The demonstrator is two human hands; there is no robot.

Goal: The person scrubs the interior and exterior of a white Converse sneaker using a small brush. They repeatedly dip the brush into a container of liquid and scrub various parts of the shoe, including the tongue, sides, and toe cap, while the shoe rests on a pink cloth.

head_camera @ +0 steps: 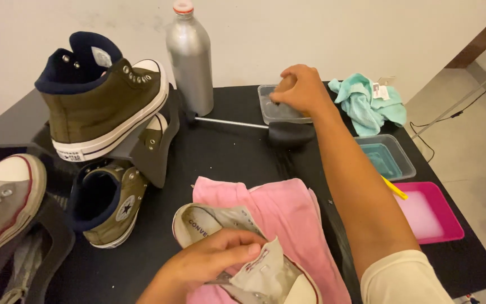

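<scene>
While left hand (212,262) grips, sneaker (243,253) toe points near-right.

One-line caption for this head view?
Left hand grips a grey canvas high-top sneaker on a pink cloth; right hand reaches over a clear plastic tub.

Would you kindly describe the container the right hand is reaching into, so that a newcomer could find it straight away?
Start at the tall silver bottle at the back of the black table. Just to its right sits a small clear plastic tub, where the right hand presses something brown. Unlike the clear tub of bluish liquid and the pink tray nearer the table's right edge, it looks colourless and lies beside a black-headed tool.
</scene>
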